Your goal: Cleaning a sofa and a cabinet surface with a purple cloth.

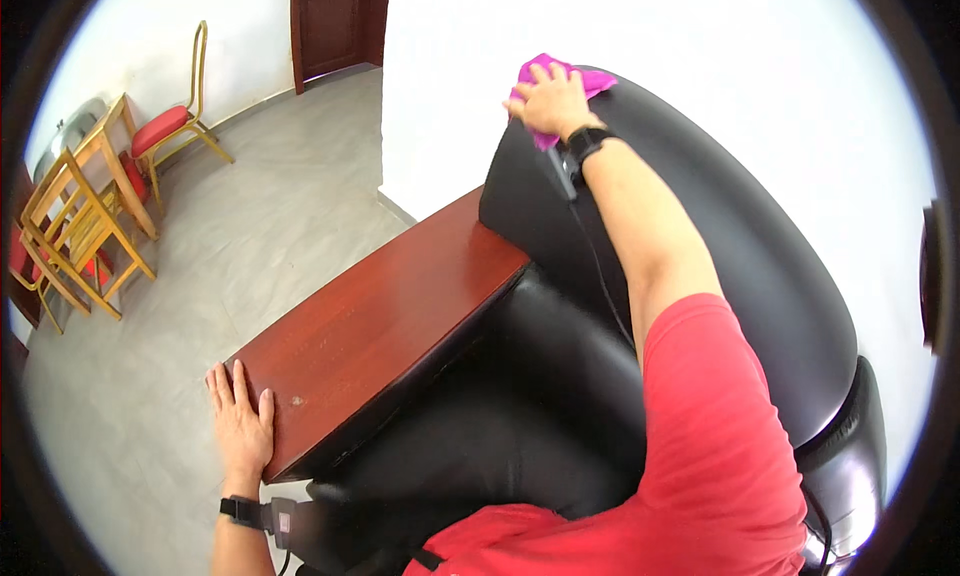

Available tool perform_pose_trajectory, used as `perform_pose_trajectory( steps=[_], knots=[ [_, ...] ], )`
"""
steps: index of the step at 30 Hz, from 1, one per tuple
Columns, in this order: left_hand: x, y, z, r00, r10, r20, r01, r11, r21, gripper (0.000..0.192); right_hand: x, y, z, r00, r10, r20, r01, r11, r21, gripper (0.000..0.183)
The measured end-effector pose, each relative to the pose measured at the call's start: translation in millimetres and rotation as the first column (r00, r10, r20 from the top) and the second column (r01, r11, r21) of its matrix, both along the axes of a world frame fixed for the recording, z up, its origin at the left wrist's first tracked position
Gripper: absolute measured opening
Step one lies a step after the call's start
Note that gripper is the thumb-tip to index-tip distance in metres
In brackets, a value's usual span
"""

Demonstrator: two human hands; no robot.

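Note:
My right hand [553,100] presses a magenta cloth [543,138] against the top corner of a black leather sofa backrest [697,193]. Its fingers are spread over the cloth, and parts of the cloth stick out around them. With fingers apart, my left hand [244,422] rests on the front end of the reddish-brown wooden armrest [382,306]. Nothing is held in it. Between armrest and backrest lies the black seat cushion [487,396]. Each wrist wears a black strap with a small device and a cable.
A white wall [637,21] stands directly behind the backrest. At the left are a red-seated metal chair [161,130], a wooden chair [82,238] and a wooden table [112,137] on the grey floor [277,178]. Further back is a dark brown door [334,25].

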State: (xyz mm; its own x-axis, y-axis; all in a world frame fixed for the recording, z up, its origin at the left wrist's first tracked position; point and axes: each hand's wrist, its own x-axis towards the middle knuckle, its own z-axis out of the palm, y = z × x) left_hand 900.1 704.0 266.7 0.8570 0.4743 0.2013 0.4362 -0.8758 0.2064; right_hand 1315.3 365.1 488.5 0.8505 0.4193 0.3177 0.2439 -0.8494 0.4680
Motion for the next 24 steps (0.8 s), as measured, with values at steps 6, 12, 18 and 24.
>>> perform_pose_trajectory(
  steps=[6, 12, 18, 24],
  knots=[
    [7.8, 0.9, -4.9, 0.998, 0.005, 0.055, -0.004, 1.0, -0.02, 0.058, -72.5, -39.8, -100.6, 0.864, 0.393, 0.316, -0.388, 0.918, -0.084, 0.04],
    [8.6, 3.9, -12.5, 0.996, 0.004, 0.086, -0.004, 1.0, 0.004, 0.057, -184.1, -132.9, -138.4, 0.936, 0.239, 0.258, -0.255, 0.966, 0.031, 0.05],
    [3.6, 5.1, -14.2, 0.997, -0.006, 0.074, 0.005, 1.0, 0.019, 0.056, -228.1, -256.3, -46.5, 0.789, -0.268, 0.553, 0.167, 0.96, 0.226, 0.052],
    [6.6, -3.7, 2.3, 1.0, 0.022, -0.007, -0.022, 0.999, -0.032, 0.057, -179.1, -249.3, -36.3, 0.674, -0.518, 0.527, 0.394, 0.855, 0.336, 0.064]
  ],
)
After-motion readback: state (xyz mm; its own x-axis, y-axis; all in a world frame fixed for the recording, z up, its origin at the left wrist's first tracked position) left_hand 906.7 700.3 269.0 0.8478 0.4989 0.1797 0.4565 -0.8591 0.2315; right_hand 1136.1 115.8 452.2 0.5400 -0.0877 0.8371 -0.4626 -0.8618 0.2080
